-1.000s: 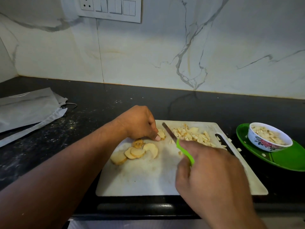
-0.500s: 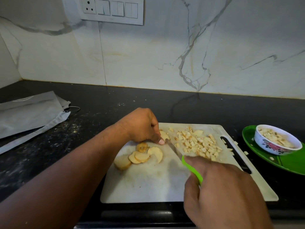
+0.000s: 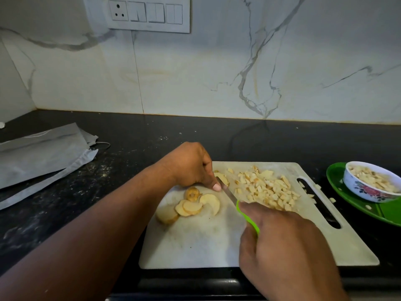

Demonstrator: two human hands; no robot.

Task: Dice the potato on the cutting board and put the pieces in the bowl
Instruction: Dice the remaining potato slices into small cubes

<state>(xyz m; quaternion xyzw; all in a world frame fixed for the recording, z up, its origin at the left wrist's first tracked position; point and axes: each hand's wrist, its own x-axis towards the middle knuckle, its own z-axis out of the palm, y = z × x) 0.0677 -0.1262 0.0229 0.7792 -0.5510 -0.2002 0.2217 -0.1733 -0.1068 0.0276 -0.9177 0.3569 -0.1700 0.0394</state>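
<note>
Hands work over a pale rectangular plastic cutting board set on a black speckled stone counter in the lower centre of the frame. The left hand, fingers curled and thumb pressed down, pins a pale yellow potato slice near the board's far edge, at centre frame. The right hand, at lower right, is wrapped tight around the bright green handle of a small steel-bladed knife, whose blade runs up and left to touch the pinned slice just beside the left thumb. Below the left hand, a loose fan of round, brown-skinned potato slices lies flat on the board. To the right of the blade, a heap of small diced potato pieces covers the board's upper right part, with a few bits strayed around its slotted handle. At the right edge of the frame, a white floral-patterned bowl holding more diced potato stands on a green plate. Folded grey cloth lies at the left of the frame, and a white switch panel sits on the veined marble wall at upper left.
</note>
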